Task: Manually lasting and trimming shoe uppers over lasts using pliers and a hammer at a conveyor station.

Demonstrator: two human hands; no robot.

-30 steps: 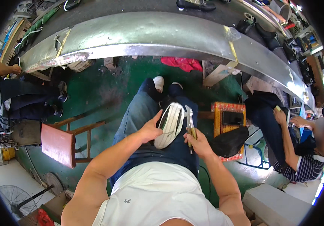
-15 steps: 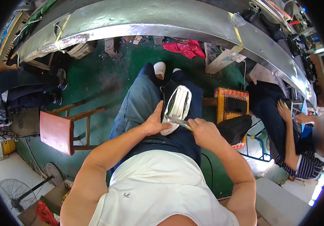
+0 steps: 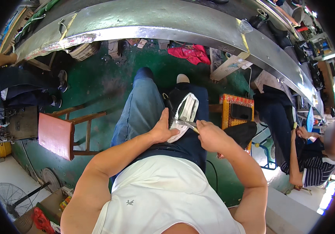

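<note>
A shoe [image 3: 189, 107], dark on its side with a white folded edge around a pale underside, lies bottom up on my lap. My left hand [image 3: 163, 129] grips the near end, thumb over the pale bottom and fingers along its left side. In my right hand [image 3: 209, 134] is a pair of metal pliers [image 3: 190, 124] with a yellowish handle. Their metal head touches the shoe's near part, close to my left thumb. The palm side of my right hand is hidden.
A long metal bench [image 3: 136, 31] spans the far side. A wooden stool [image 3: 56, 135] with a reddish seat stands left; a phone [image 3: 240, 112] lies on an orange stool [image 3: 226, 117] at right. One seated person [image 3: 315, 167] works at right, another [image 3: 4, 84] at far left.
The shoe has tilted on my lap and shows more of its side. The pliers' head has shifted slightly, and my legs have moved. The person at right has moved their hands.
</note>
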